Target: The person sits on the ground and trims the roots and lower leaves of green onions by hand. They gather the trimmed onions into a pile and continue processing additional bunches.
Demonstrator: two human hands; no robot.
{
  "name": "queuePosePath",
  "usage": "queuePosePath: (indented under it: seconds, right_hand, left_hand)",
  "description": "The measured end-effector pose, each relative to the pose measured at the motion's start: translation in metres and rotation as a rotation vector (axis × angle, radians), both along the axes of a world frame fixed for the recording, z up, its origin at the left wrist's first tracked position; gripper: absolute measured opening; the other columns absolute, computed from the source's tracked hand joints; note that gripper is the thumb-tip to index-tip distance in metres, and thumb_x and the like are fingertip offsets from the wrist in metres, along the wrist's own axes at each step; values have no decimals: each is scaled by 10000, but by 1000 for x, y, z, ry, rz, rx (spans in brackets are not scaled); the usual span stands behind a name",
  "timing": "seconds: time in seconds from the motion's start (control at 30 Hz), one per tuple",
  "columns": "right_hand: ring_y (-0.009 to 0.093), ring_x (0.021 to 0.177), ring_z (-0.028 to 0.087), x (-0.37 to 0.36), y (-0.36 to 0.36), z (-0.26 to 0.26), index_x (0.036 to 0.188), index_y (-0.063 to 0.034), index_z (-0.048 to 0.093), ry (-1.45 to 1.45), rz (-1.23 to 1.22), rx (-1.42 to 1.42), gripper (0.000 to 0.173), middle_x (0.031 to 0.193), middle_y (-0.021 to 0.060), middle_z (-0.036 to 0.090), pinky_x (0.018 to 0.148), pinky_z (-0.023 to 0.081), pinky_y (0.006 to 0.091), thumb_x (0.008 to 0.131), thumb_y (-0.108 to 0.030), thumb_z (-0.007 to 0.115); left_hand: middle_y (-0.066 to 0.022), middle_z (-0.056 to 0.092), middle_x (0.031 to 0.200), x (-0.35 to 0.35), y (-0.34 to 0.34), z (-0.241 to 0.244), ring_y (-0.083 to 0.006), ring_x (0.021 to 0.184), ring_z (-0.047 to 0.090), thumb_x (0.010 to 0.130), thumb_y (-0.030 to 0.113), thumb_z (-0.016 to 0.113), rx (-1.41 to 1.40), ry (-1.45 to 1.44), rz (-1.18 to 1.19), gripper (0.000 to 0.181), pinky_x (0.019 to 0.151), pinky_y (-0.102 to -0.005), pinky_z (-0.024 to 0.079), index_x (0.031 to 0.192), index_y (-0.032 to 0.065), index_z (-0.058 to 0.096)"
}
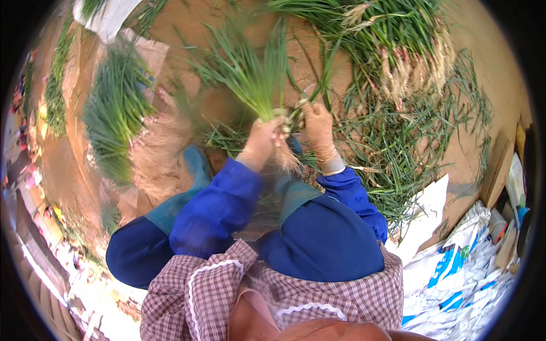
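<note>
A bunch of green onions [251,81] is upright in my left hand [261,138], gripped around its pale stems. The leaves fan away from me, and the roots [286,158] hang down toward me. Just to its right, my right hand [318,125] has its fingers curled around some thin green leaves [326,81]; its fingertips are partly hidden. Both hands wear pale, thin gloves. On the left lies a large pile of green onions [115,111], its long fibrous roots [160,157] turned toward the middle. Another heap of green onions [396,38] rests at the upper right.
Stripped leaves [396,157] litter the ground on my right. My teal boots [198,166] stand among the scraps. White plastic sacks [456,273] lie at the lower right, near a wooden board [499,170]. A white sheet [104,19] is at the upper left.
</note>
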State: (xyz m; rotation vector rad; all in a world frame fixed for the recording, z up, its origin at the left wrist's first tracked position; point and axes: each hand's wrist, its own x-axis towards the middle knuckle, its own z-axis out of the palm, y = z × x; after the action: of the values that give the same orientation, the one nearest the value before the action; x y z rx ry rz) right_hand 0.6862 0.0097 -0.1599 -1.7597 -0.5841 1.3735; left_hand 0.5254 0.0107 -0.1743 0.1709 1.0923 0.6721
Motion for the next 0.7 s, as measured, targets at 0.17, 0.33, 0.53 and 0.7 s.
queuePosePath:
  seconds: [0.17,0.33,0.53,0.7]
  right_hand:
    - [174,646,625,101,27,26,1050,-33,642,-301,779,-259,460,867,114,683,666,518,327,877,-458,619]
    - [312,824,650,237,87,-17,1083,-145,649,-1657,443,360,315,912,116,681,729,528,406,867,-369,603]
    - [228,540,605,128,88,32,754,-146,608,-1600,208,434,162,636,43,587,439,473,332,864,-260,644]
    - [300,639,618,26,-1,42,845,-126,613,-910,380,538,121,749,104,617,568,495,392,812,-235,654]
  left_hand:
    - [-55,634,782,-69,10,-13,-101,617,572,889,72,593,-7,-144,-71,169,500,-227,464,1050,21,596]
    - [-39,635,827,-64,52,54,-97,665,607,919,182,609,208,71,270,205,562,-236,539,1065,47,561]
    - [25,557,744,-46,65,35,-34,526,455,949,227,576,239,-190,47,238,448,-177,414,1098,50,521]
    - [-90,645,870,27,41,23,-168,677,635,867,98,666,218,-202,-108,195,539,-263,545,1005,53,535]
